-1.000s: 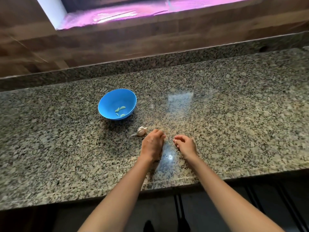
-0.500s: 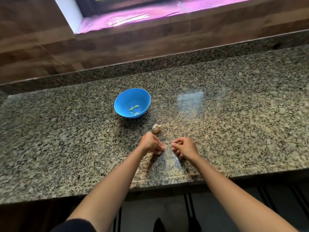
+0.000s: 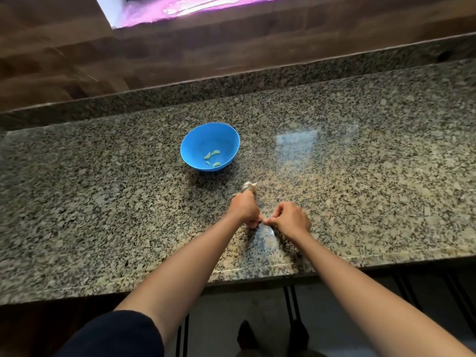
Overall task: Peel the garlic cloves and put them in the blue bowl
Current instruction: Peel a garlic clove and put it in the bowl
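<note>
1. One long counter (image 3: 103, 202) of speckled granite fills the middle of the view. It is polished, and a pale patch of reflected light (image 3: 296, 143) lies on it to the right of the bowl.
2. Behind the counter a low granite strip (image 3: 334, 70) runs along a wall of dark wooden planks (image 3: 231, 52). At the top a window opening (image 3: 206, 6) glows pink.
3. Below the front edge a grey floor (image 3: 219, 318) and a dark shoe (image 3: 247, 336) show.
4. One blue bowl (image 3: 201, 140) stands upright on the counter, well apart from the hands. A few peeled garlic cloves (image 3: 215, 153) lie inside, on the side nearer to the person.
5. A garlic bulb (image 3: 248, 187) lies on the counter between the bowl and the left hand (image 3: 244, 208), partly hidden by the knuckles.
6. Both hands are near the front edge. The fingers of the left hand and the right hand (image 3: 292, 219) are curled, and their tips meet and pinch a small pale piece (image 3: 262, 221). It is too small to tell whether it is clove or skin.
</note>
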`<state>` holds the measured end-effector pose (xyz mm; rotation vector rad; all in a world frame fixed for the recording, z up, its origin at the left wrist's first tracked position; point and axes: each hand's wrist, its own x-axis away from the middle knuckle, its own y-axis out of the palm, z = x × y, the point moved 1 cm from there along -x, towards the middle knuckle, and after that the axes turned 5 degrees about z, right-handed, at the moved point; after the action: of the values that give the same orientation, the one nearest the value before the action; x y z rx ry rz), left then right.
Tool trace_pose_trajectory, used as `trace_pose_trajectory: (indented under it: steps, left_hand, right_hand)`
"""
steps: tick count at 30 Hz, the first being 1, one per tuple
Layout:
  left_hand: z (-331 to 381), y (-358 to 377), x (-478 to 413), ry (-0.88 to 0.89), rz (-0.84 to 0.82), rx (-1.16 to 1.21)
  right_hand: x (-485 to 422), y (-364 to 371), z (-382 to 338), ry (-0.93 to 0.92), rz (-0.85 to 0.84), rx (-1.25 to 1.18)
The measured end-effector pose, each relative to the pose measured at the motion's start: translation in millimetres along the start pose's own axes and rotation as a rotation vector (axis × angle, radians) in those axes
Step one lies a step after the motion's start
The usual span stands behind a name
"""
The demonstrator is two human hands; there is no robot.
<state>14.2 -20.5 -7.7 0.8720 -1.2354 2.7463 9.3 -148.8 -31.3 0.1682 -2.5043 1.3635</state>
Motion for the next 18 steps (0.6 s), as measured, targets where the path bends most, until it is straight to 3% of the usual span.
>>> trace_pose_trajectory:
  steps: [3, 8, 10, 14, 18]
  left_hand:
    - [-8, -5, 7, -0.004, -0.035, 0.124]
    - [-32, -20, 38, -0.115, -0.196, 0.925]
    - [-32, -16, 42, -0.102, -0.194, 0.979]
    - [-27, -12, 48, -0.057, -0.136, 0.952]
    - [-31, -4, 49, 0.015, 0.002, 0.877]
  right_hand:
    - [6, -6, 2, -0.044, -0.034, -0.053]
    - [17, -11, 6, -0.316, -0.194, -0.417]
    - [21, -10, 3, -0.372, -0.191, -0.466]
    - [23, -10, -3, -0.319, -0.087, -0.582]
    - [24, -8, -3, -0.386, 0.067, -0.494]
